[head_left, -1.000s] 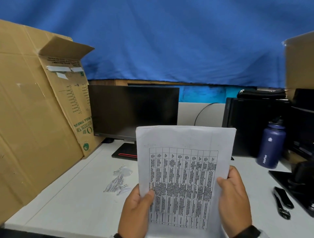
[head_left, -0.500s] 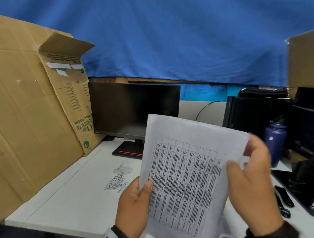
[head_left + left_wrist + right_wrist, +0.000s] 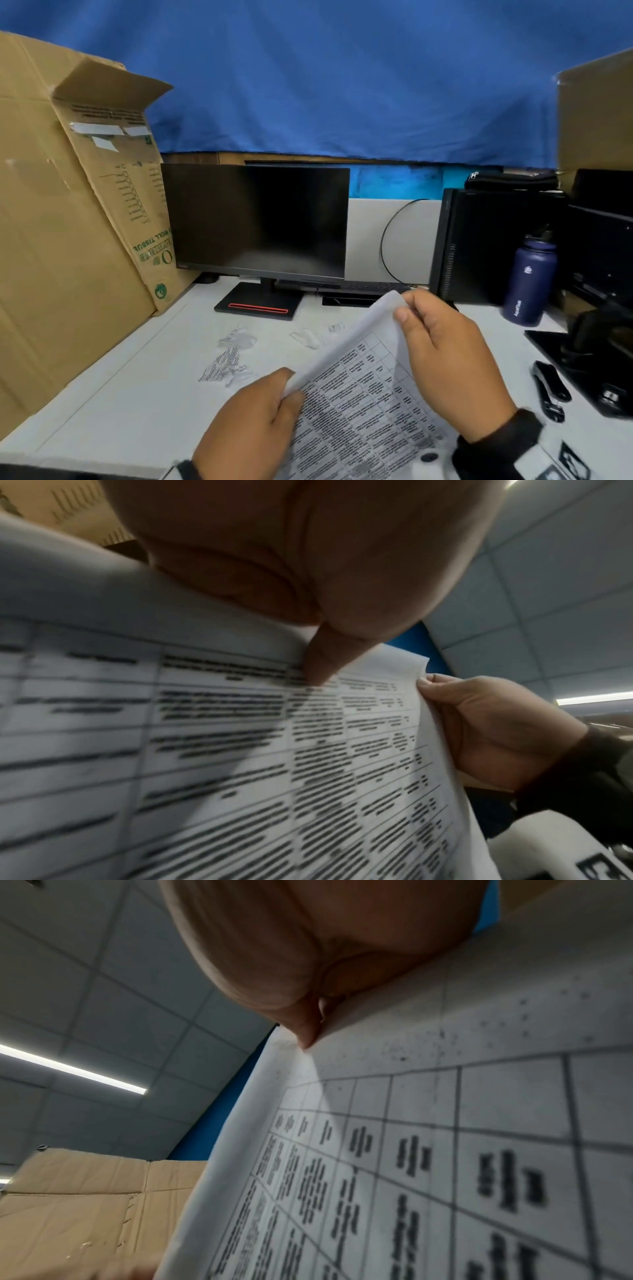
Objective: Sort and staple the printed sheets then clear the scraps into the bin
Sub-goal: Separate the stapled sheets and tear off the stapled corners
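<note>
I hold printed sheets [image 3: 363, 394] with a text table, tilted low over the white desk [image 3: 137, 394]. My left hand [image 3: 260, 411] pinches their left edge between thumb and fingers. My right hand [image 3: 445, 359] pinches the top right corner, and that corner curls up. The left wrist view shows the printed sheets [image 3: 240, 750] from below, my left thumb across the table and the right hand [image 3: 486, 723] on the far edge. The right wrist view shows my right thumb on the printed sheets [image 3: 445, 1150]. Torn paper scraps [image 3: 229, 363] lie on the desk left of the sheets. A black stapler [image 3: 549, 390] lies at the right.
A dark monitor [image 3: 257, 222] on a red-striped stand faces me. A big cardboard box [image 3: 68, 222] leans at the left. A black computer case [image 3: 486, 246], a navy bottle [image 3: 531, 281] and black equipment [image 3: 599, 342] crowd the right side. More scraps [image 3: 318, 334] lie near the keyboard [image 3: 356, 287].
The sheets have dropped from upright to low over the desk and turned clockwise. My right hand moved from the right edge up to the top corner and now pinches it.
</note>
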{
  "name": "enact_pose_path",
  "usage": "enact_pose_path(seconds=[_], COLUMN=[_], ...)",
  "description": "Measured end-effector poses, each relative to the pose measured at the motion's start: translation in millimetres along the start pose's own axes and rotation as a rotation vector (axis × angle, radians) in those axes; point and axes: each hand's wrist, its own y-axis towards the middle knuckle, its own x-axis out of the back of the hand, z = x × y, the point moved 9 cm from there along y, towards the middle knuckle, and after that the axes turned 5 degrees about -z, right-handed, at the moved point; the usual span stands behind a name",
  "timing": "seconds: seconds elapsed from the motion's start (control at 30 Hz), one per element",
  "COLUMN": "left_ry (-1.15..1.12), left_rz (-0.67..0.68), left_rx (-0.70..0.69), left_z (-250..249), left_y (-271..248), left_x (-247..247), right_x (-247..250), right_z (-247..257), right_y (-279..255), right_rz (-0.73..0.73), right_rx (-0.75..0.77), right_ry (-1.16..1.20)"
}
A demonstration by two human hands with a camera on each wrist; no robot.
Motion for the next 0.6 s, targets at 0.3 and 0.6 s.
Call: enact_pose_path(seconds=[0.3,0.6], left_ry=[-0.016,0.002], left_rz=[-0.194,-0.121], left_rx=[-0.223,-0.225], left_z=[-76,-71], left_y=[5,6], left_x=[21,7], right_x=[-22,-25], right_z=[23,3], right_y=[-23,-31], right_rz=[0.053,0.082], right_rx=[0.044,-0.059], right_ry=[0.064,0.111])
